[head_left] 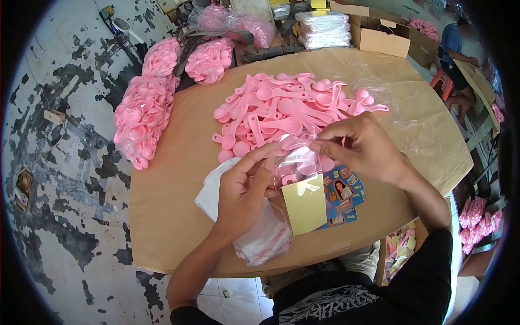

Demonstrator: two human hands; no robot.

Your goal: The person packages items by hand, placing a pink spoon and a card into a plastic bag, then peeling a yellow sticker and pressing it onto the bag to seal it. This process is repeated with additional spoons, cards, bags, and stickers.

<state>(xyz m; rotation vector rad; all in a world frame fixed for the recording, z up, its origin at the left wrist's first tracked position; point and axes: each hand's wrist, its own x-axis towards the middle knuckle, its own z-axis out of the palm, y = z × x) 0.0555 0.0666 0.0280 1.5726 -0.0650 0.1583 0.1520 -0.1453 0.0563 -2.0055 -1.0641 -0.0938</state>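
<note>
My left hand (245,190) grips the left side of a small clear plastic bag (295,161), thumb and fingers pressed together. A pale yellow card (305,208) shows in its lower part, with glare across its top. At the bag's upper right edge, my right hand (364,147) pinches the film between thumb and fingertips. Just beyond both hands lies a large heap of pink plastic spoons (287,105). Blue printed cards (346,192) lie partly behind the yellow card. Beneath my left wrist rests a stack of clear plastic bags (265,235).
Brown paper covers the table (179,216). Bags of pink spoons (143,116) stand along its left edge. At the back are white plastic packs (323,30) and a cardboard box (382,38). Below the right edge sits a box of filled packets (401,249). A person (457,59) sits far right.
</note>
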